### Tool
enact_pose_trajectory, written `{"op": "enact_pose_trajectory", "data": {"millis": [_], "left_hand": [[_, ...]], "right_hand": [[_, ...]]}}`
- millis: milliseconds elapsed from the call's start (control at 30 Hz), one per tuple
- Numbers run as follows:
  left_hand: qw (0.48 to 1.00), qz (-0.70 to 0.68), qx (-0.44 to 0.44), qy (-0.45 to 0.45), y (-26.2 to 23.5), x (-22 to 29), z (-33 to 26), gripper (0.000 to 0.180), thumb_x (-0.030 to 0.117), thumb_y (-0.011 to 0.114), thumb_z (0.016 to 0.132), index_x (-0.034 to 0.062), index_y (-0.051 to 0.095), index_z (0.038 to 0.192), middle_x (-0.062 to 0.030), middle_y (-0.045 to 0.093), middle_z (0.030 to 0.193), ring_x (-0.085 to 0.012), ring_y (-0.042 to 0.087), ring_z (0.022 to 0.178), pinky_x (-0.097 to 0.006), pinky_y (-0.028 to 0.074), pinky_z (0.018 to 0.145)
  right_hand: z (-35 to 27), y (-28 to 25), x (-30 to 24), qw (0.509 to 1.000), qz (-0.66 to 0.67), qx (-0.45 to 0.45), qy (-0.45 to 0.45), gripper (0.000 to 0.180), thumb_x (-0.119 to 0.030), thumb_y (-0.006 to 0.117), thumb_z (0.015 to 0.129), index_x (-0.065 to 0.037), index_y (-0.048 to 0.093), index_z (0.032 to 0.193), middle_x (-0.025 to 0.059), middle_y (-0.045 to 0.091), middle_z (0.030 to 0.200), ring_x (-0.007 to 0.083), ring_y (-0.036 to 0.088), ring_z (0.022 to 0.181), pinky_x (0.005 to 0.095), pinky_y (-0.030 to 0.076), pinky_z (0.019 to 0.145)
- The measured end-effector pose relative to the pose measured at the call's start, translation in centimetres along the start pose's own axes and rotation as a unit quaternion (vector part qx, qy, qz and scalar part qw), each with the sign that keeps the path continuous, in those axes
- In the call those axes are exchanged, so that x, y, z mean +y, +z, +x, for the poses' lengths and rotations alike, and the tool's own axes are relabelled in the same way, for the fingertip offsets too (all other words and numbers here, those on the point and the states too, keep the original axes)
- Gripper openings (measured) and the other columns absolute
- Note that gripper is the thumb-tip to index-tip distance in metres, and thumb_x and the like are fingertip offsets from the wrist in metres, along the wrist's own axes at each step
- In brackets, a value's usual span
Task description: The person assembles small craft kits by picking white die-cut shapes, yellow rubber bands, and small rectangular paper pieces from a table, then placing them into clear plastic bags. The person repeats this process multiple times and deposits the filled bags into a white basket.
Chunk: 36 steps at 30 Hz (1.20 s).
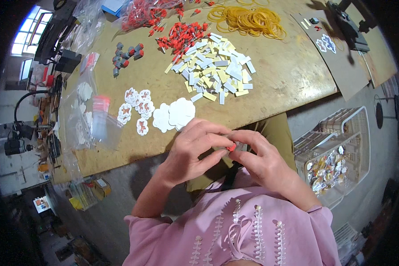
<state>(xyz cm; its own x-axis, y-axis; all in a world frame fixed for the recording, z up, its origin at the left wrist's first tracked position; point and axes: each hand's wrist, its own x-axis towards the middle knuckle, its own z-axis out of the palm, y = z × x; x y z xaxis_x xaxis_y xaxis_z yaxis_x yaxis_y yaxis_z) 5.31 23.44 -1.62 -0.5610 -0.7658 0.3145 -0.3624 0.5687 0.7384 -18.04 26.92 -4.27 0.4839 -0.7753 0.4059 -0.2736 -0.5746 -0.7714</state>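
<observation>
Just off the table's near edge, both my hands meet at the fingertips around a small red and grey plastic piece point(231, 146). My left hand point(195, 148) pinches its red end with thumb and forefinger. Closed on the grey side is my right hand point(259, 155), whose fingers partly hide it. Beyond my left hand lie blank white scalloped cutouts point(181, 113) in a stack. Several similar cutouts printed with a brown animal figure point(144, 106) lie left of them. Small grey and red pieces point(126, 55) are grouped farther back.
The table point(292, 66) bears a heap of white and yellow strips point(219, 66), red pointed parts point(181, 37) and yellow rubber bands point(252, 21). Clear plastic bags point(95, 122) lie at left. A white plastic basket point(337, 155) with wrapped items stands low at right.
</observation>
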Motion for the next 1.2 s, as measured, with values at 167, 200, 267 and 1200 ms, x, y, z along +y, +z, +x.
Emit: {"op": "enact_pose_trajectory", "data": {"millis": [167, 200, 267, 1200], "left_hand": [[0.996, 0.06, 0.051, -0.03, -2.3, -0.3, 0.7, 0.029, -0.001, 0.082, 0.079, 0.0101, 0.077, 0.106, -0.0078, 0.074, 0.104, -0.0265, 0.071, 0.092, -0.038, 0.056, 0.079], [0.991, 0.056, 0.086, -0.086, -3.3, -0.9, 1.0, 0.022, 0.001, 0.08, 0.085, 0.0067, 0.076, 0.106, -0.0094, 0.074, 0.102, -0.021, 0.07, 0.084, -0.033, 0.055, 0.073], [0.976, 0.103, 0.135, -0.14, -5.9, -3.8, 2.4, 0.017, 0.005, 0.076, 0.092, 0.0032, 0.073, 0.109, -0.0085, 0.073, 0.097, -0.0144, 0.067, 0.079, -0.029, 0.054, 0.071], [0.998, 0.051, 0.007, -0.029, 0.4, 2.7, 2.9, 0.029, -0.003, 0.082, 0.078, 0.0062, 0.074, 0.105, -0.0094, 0.075, 0.1, -0.0302, 0.072, 0.092, -0.036, 0.058, 0.08]], "right_hand": [[-0.8, -0.3, 0.0, 0.999, -0.018, -0.028, 0.018, 0.027, -0.002, 0.072, 0.082, 0.004, 0.068, 0.108, 0.0235, 0.061, 0.129, 0.0409, 0.065, 0.119, 0.0443, 0.057, 0.097], [-0.9, -0.2, 0.0, 0.999, -0.017, -0.036, 0.017, 0.027, -0.001, 0.072, 0.082, 0.004, 0.068, 0.108, 0.0233, 0.061, 0.129, 0.0407, 0.065, 0.118, 0.0442, 0.057, 0.097], [-1.1, -0.2, -0.3, 0.999, -0.019, -0.029, 0.004, 0.026, -0.002, 0.072, 0.084, 0.004, 0.068, 0.108, 0.0217, 0.063, 0.127, 0.0401, 0.066, 0.116, 0.0437, 0.058, 0.095], [-0.7, -1.9, 0.0, 0.999, -0.017, 0.024, 0.014, 0.027, 0.0, 0.072, 0.082, 0.004, 0.068, 0.108, 0.0215, 0.063, 0.127, 0.0386, 0.066, 0.116, 0.0418, 0.058, 0.094]]}}
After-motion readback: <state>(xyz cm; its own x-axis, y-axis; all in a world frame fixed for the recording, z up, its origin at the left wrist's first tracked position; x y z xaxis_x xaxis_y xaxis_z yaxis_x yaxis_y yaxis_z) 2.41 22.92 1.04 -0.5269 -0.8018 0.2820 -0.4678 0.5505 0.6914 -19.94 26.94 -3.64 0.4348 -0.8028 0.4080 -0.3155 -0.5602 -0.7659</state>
